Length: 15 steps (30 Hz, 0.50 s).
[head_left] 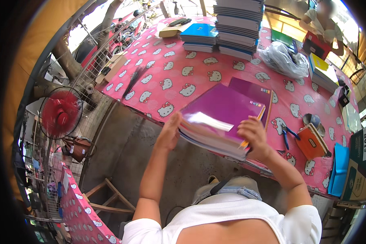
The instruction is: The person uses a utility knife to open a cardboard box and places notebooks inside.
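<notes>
Head view: left hand (169,132) and right hand (253,135) clamp opposite sides of the purple notebooks (217,106), at the near edge of the table (148,109). Likely heavy, bendy and slick-covered, they seem best held low at both sides. Another notebook (254,90) lies just beyond.

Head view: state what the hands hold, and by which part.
A purple-topped notebook stack: left hand at its left side, right hand at its right side.
</notes>
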Each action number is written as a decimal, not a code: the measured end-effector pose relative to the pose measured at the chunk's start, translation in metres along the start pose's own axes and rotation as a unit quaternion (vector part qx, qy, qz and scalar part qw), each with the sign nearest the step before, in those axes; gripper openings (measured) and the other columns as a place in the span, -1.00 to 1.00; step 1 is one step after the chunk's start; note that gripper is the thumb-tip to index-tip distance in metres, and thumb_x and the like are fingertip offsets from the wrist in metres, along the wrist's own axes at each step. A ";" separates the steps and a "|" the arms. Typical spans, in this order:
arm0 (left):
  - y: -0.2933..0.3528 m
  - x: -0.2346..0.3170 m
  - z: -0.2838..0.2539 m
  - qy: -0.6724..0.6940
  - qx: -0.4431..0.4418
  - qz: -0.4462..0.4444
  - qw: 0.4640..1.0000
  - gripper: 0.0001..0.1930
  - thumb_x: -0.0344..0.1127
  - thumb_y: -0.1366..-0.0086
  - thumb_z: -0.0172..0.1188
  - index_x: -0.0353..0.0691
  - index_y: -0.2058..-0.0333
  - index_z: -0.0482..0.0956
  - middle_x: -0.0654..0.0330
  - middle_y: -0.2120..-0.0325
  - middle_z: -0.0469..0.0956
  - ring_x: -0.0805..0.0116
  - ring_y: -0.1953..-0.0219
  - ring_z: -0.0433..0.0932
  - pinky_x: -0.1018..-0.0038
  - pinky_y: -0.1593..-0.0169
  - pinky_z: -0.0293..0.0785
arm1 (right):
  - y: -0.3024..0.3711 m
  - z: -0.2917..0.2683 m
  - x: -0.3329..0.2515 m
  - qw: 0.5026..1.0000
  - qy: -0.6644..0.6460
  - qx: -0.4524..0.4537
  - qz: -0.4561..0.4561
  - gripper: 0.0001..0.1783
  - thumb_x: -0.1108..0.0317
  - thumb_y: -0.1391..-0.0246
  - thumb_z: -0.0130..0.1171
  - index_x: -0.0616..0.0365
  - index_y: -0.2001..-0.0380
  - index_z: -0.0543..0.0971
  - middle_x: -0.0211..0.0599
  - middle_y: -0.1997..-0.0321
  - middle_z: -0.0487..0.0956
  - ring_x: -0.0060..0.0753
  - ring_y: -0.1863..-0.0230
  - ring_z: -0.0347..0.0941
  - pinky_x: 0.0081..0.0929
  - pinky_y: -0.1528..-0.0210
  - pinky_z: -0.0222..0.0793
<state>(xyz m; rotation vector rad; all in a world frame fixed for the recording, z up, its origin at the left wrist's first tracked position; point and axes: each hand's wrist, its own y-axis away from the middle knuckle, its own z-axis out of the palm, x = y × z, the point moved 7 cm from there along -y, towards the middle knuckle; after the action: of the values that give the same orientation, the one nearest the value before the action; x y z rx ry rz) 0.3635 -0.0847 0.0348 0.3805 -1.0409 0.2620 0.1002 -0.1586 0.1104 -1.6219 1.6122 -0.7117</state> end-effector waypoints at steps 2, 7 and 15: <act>0.002 0.023 0.007 0.067 -0.147 0.022 0.987 -0.29 -0.07 -0.11 0.29 -0.24 -0.15 0.22 0.12 -0.06 0.34 0.28 -0.11 0.33 0.40 -0.17 0.24 | -0.030 -0.027 0.017 0.971 -0.143 0.120 0.150 -0.34 0.27 0.35 0.47 0.21 0.10 0.45 -0.23 0.17 0.52 -0.25 0.06 0.47 -0.21 -0.15 0.24; -0.047 0.029 -0.031 -0.339 -0.021 0.244 0.908 0.10 -0.27 0.35 0.52 -0.26 -0.21 0.08 0.11 -0.10 0.29 0.22 -0.16 0.27 0.33 -0.20 0.20 | -0.062 -0.003 0.037 0.906 -0.273 0.162 0.279 -0.14 0.29 0.51 0.59 0.31 0.05 0.39 -0.23 0.15 0.52 -0.35 0.09 0.47 -0.40 -0.03 0.35; -0.104 0.109 -0.043 -0.219 0.084 0.199 0.951 -0.09 -0.54 0.34 0.49 -0.28 -0.08 0.22 0.13 0.09 0.44 0.30 0.05 0.44 0.36 0.02 0.47 | -0.139 0.064 0.115 0.847 -0.395 0.153 0.322 -0.13 0.34 0.38 0.52 0.19 -0.05 0.29 -0.23 0.09 0.48 -0.40 0.04 0.41 -0.43 -0.01 0.36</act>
<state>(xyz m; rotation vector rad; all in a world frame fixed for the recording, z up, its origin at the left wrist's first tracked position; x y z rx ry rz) 0.4908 -0.1569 0.0922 0.3884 -1.5400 0.6525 0.2410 -0.2722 0.1730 -0.8448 1.1996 0.0798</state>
